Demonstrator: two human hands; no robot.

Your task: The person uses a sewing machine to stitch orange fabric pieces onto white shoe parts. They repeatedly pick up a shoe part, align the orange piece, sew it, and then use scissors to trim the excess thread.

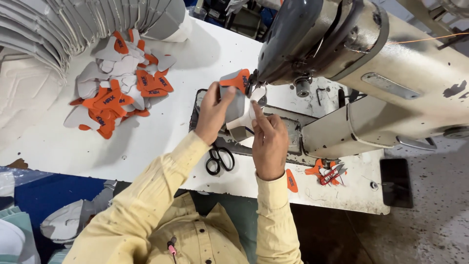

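A grey and white shoe-upper piece (236,103) with an orange patch (238,79) at its top sits under the needle of an industrial sewing machine (371,63). My left hand (213,113) grips the piece on its left side, thumb on top. My right hand (268,139) pinches the piece's lower right edge, forefinger stretched toward the needle. Both sleeves are pale yellow.
A heap of orange and grey cut pieces (119,93) lies at the left of the white table (161,142). Stacked grey panels (73,24) fill the far left. Black scissors (219,159) lie near my left wrist. Small red snips (332,174) and orange pieces rest at the right front.
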